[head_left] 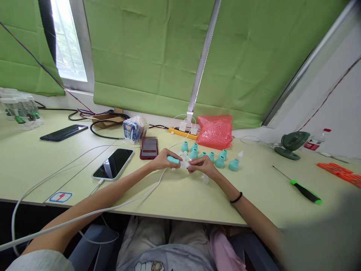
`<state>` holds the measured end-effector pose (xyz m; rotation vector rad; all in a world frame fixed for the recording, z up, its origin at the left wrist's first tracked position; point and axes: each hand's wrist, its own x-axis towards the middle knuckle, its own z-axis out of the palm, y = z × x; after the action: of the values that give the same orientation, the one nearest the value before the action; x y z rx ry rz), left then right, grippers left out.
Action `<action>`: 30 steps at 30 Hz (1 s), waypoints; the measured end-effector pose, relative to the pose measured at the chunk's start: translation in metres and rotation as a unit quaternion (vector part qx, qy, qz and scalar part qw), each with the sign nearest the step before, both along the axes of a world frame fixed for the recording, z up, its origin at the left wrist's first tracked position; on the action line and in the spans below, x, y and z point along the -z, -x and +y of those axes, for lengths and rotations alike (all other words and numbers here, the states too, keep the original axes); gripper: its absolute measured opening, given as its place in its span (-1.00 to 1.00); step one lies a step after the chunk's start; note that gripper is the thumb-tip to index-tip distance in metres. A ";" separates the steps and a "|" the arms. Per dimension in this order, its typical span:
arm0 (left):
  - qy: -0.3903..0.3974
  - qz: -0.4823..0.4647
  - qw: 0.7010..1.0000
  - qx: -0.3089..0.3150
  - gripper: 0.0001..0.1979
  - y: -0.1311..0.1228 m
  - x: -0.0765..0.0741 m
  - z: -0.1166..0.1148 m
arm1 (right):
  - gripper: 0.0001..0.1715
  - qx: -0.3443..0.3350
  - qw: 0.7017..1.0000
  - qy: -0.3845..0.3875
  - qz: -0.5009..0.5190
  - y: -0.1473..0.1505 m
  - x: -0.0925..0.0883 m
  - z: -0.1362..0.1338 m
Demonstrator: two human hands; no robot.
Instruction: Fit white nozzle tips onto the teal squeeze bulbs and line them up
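My left hand (163, 159) is closed around a teal rubber bulb (173, 160) lying on its side. My right hand (202, 166) pinches a small whitish translucent piece (186, 164) against the open end of the bulb; I cannot tell if the two are joined. Just beyond my hands stand several more teal bulbs (220, 162), upright with their openings up. A clear plastic piece (205, 179) lies on the table below my right hand. A pointed translucent nozzle (240, 154) is beside the rightmost bulb.
A white cable (141, 196) crosses over my left forearm. Phones (113, 164) lie to the left. Behind are a power strip (180, 132) and a red bubble-wrap bag (215, 131). To the right are a screwdriver (304, 191), a green fan (293, 143) and a bottle (317, 141).
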<state>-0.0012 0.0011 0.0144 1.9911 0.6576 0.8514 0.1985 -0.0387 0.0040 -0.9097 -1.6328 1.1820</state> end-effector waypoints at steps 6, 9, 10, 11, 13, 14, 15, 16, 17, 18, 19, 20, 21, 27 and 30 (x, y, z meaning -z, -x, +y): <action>-0.002 0.006 1.000 -0.006 -0.66 0.000 0.001 0.002 | -0.80 0.000 1.000 -0.004 -0.002 0.002 0.000 -0.002; 0.000 0.005 1.000 -0.006 -0.66 0.000 0.003 0.003 | -0.79 0.007 1.000 -0.004 0.002 0.003 0.000 -0.002; 0.000 0.006 1.000 -0.006 -0.65 0.000 0.003 0.004 | -0.80 0.008 1.000 -0.005 0.002 0.003 0.001 -0.002; -0.004 0.008 1.000 -0.005 -0.66 0.000 0.003 0.004 | -0.80 0.007 1.000 -0.006 0.000 0.003 0.001 -0.001; -0.020 0.011 1.000 -0.004 -0.66 0.000 0.004 0.004 | -0.82 0.007 1.000 -0.010 -0.001 0.003 0.002 -0.001; -0.029 0.013 0.999 -0.004 -0.67 0.000 0.004 0.004 | -0.82 0.007 1.000 -0.012 0.000 0.003 0.003 -0.001; -0.037 0.016 0.999 -0.005 -0.67 0.001 0.004 0.004 | -0.82 0.007 1.000 -0.013 0.002 0.004 0.004 -0.001; -0.042 0.018 0.999 -0.007 -0.67 0.001 0.004 0.004 | -0.82 0.009 1.000 -0.013 0.004 0.004 0.004 -0.001; -0.045 0.020 0.999 -0.010 -0.66 0.001 0.004 0.004 | -0.82 0.011 1.000 -0.013 0.007 0.004 0.005 -0.001; -0.047 0.021 0.999 -0.011 -0.66 0.001 0.004 0.004 | -0.81 0.014 1.000 -0.012 0.008 0.004 0.005 -0.001; -0.050 0.022 0.998 -0.012 -0.66 0.001 0.004 0.003 | -0.81 0.017 1.000 -0.012 0.010 0.004 0.006 0.000; -0.053 0.020 0.998 -0.013 -0.66 0.001 0.004 0.003 | -0.81 0.023 1.000 -0.011 0.013 0.005 0.007 0.000; -0.057 0.017 0.998 -0.015 -0.66 0.000 0.004 0.003 | -0.80 0.031 0.999 -0.010 0.017 0.005 0.007 0.000; -0.094 0.017 0.995 -0.026 -0.69 0.000 0.006 0.006 | -0.73 0.089 0.995 0.009 0.043 0.009 0.012 0.002; -0.104 0.018 0.994 -0.023 -0.69 0.000 0.006 0.007 | -0.73 0.104 0.994 -0.002 0.044 0.010 0.011 0.002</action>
<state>-0.0007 0.0082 0.0086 2.1881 0.6594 0.9465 0.1888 -0.0371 -0.0072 -0.9854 -1.4319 1.0603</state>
